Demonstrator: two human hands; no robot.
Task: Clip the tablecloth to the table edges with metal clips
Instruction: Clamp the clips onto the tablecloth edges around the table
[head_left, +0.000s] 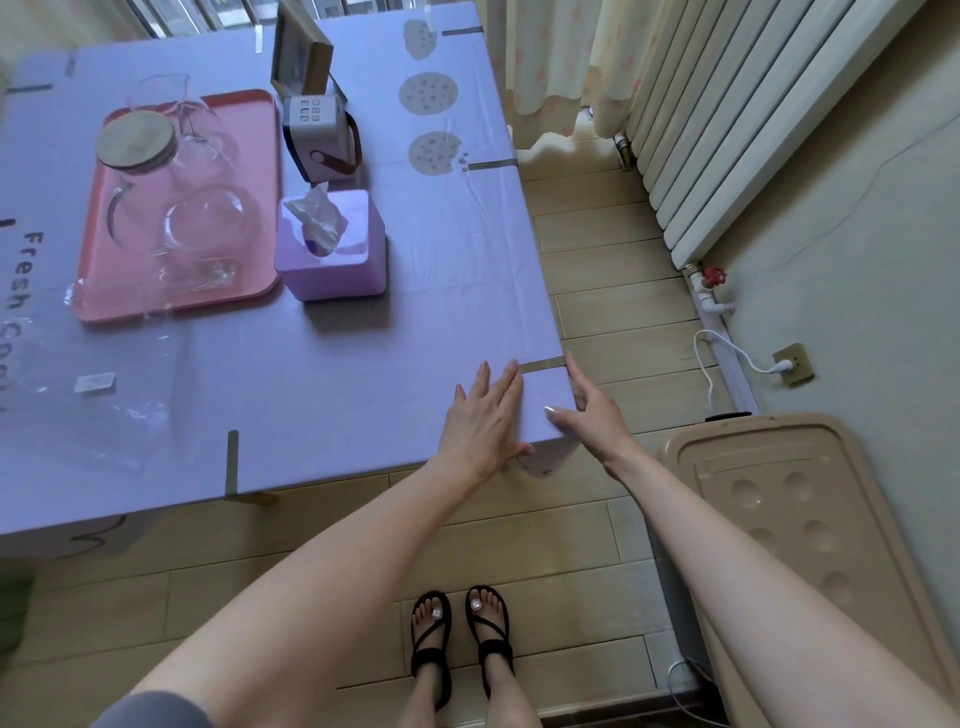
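Lilac tablecloth (363, 374) covers tabletop; metal clip (543, 365) on right edge near corner. My left hand (485, 421) flat, fingers spread, holds nothing. Right hand (589, 402) open at the edge, empty. Imo press cloth taut w/ left, seat clip fully.

There is one camera, worn on the person's head. It looks forward and down from high up. The surface (363, 364) fills the top left, with its near corner close by. The floor (597, 519) and the person's own feet (460, 639) show far below.
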